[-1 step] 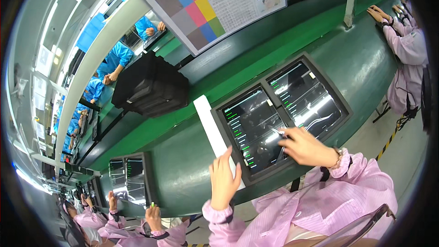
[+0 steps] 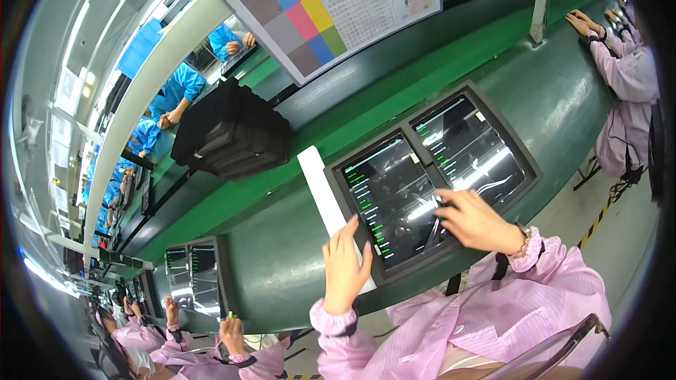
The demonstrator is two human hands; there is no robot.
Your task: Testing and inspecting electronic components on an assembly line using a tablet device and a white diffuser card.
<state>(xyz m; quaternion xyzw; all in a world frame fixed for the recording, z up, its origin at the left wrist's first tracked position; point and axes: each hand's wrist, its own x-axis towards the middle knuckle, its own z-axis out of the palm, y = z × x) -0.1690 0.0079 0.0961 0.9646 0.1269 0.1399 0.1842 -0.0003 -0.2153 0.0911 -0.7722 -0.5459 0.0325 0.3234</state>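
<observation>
A dark tray (image 2: 389, 276) lies on the green workbench, with two black screens side by side in it. The left screen (image 2: 391, 183) and the right screen (image 2: 461, 134) both show lines of small white and green text and reflect the lights. Over the lower inner part of the left screen hovers my right hand (image 2: 482, 224), fingers apart and partly bent, nothing seen in them. My left hand (image 2: 343, 267) is open beside the tray's left edge, fingers pointing away from me, over the near part of a long white strip (image 2: 324, 193).
A stack of black trays (image 2: 232, 130) stands at the far left. Beyond hangs a board (image 2: 338, 14) with coloured squares. Another dark tray with screens (image 2: 193, 278) lies left, near a co-worker's hands (image 2: 231, 334). More co-workers' hands (image 2: 583, 22) rest on the bench at far right.
My right hand has shifted slightly right and its index finger has lifted away a little. My left hand has moved slightly up along the white strip. The tray stays put.
</observation>
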